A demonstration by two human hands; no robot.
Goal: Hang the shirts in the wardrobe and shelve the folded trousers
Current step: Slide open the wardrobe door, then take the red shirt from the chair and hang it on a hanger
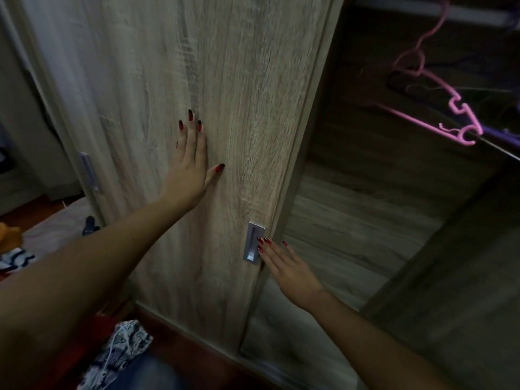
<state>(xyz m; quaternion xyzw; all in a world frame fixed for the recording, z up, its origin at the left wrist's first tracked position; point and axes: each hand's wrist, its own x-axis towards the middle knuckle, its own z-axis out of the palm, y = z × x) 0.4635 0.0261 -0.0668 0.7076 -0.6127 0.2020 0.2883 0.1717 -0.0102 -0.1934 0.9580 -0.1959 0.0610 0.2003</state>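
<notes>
A light wood sliding wardrobe door (239,80) fills the middle of the view. My left hand (188,167) lies flat on its face, fingers spread. My right hand (287,268) is lower, with fingertips touching the recessed metal handle (253,243) at the door's right edge. To the right the wardrobe interior (365,206) stands open and dark, with wooden shelves. A pink hanger (439,108) hangs empty from the rail at the upper right. No shirt or trousers are in either hand.
A second door with a metal handle (90,171) stands at the left. Patterned cloth (118,358) lies on the dark floor near the wardrobe base. Striped fabric (14,260) and bedding (56,226) sit at the left edge.
</notes>
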